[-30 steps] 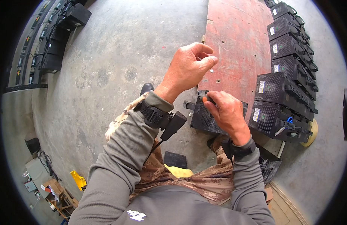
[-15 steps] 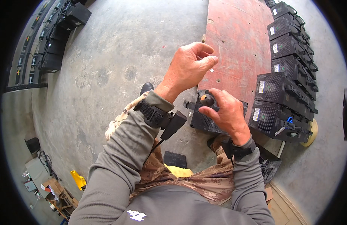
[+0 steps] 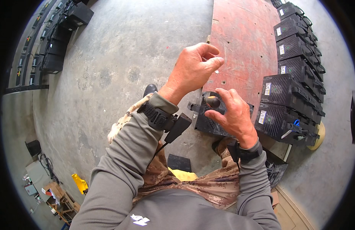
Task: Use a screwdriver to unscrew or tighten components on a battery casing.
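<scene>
My left hand [image 3: 194, 68] hovers above the red board's near left edge. Its fingers curl loosely, the thumb tip stays apart from the index finger, and I see nothing held. Lower and to the right, my right hand [image 3: 237, 113] has thumb and fingers spread around a rounded dark knob-like piece with a tan patch [image 3: 213, 101]. A gap shows on both sides of that piece. It sits over a black box [image 3: 208, 124] with a side tab, partly hidden by the right hand. What lies under the knob cannot be made out.
The red board [image 3: 242, 42] runs away from me. Along its right side stands a row of black cases with handles [image 3: 277, 89]; blue-handled scissors [image 3: 296, 122] rest on the nearest. A black rack [image 3: 53, 57] stands far left. A dark pad [image 3: 179, 163] lies between my legs.
My right hand's fingers have spread wider, away from the knob-like piece. That piece looks slightly turned, with its tan patch showing differently. My left hand has barely moved.
</scene>
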Demonstrator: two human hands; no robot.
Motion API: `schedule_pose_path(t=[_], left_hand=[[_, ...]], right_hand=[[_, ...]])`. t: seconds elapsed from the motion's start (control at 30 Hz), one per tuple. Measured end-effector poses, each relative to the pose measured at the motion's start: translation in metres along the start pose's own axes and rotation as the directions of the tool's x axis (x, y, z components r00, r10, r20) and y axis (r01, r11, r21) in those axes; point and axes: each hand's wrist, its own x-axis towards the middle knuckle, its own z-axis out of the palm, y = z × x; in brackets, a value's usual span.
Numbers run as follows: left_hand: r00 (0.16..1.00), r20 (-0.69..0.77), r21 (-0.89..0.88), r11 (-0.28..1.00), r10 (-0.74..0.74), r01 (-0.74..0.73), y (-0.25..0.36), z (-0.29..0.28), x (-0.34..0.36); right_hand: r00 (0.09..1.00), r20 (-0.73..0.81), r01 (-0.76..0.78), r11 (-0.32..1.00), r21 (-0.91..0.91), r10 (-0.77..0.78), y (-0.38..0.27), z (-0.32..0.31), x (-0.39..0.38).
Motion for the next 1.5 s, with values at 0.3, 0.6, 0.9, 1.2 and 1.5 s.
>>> schedule_pose_path(t=[0.3, 0.6, 0.9, 1.2, 1.5], left_hand=[[1.000, -0.002, -0.010, 1.000, -0.005, 0.005, 0.000, 0.000, 0.001], [1.000, 0.006, 0.004, 1.000, -0.005, 0.005, 0.002, 0.000, 0.000], [1.000, -0.002, 0.002, 1.000, 0.003, -0.003, 0.000, -0.001, 0.000], [1.000, 0.006, 0.024, 1.000, 0.013, -0.013, -0.002, 0.000, 0.000], [1.000, 0.014, 0.029, 1.000, 0.009, -0.009, 0.003, -0.001, 0.000]], right_hand=[[0.964, -0.033, 0.253, 0.946, -0.202, -0.264, 0.007, -0.002, 0.000], [0.998, 0.057, -0.041, 0.998, 0.037, 0.039, 0.004, 0.003, -0.001], [0.991, -0.035, 0.125, 0.991, -0.041, -0.126, 0.002, -0.010, -0.002], [0.999, -0.019, -0.027, 0.999, 0.045, 0.028, 0.002, 0.003, 0.001], [0.994, -0.012, 0.106, 0.994, 0.027, -0.106, 0.005, -0.008, -0.003]])
